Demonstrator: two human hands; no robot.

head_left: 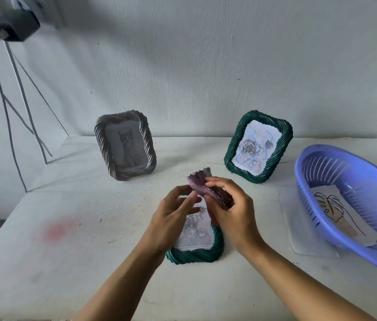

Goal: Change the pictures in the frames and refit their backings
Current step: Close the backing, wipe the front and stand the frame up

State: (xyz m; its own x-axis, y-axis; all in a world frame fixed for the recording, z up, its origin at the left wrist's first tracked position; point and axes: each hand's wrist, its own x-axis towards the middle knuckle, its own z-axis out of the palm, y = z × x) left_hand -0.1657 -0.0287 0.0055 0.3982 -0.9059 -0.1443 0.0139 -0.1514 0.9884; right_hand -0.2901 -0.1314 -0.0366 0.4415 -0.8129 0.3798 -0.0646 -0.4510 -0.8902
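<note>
A green rope-edged frame [194, 254] lies flat on the table under my hands, with a rose picture [194, 230] showing in it. My right hand [231, 212] grips a purplish scalloped backing [200, 181] lifted above the frame's top end. My left hand [173, 212] touches the backing's lower left edge with its fingertips. A grey frame [125, 144] with a cat picture stands at the back left. A second green frame [259, 144] with a rose picture stands at the back right.
A purple slotted basket [354, 179] sits at the right on a white sheet [303, 232] and holds a leaf drawing [335, 207]. Cables [14, 117] run down the wall at the left from a black box [16, 26]. A reddish stain [55, 231] marks the table.
</note>
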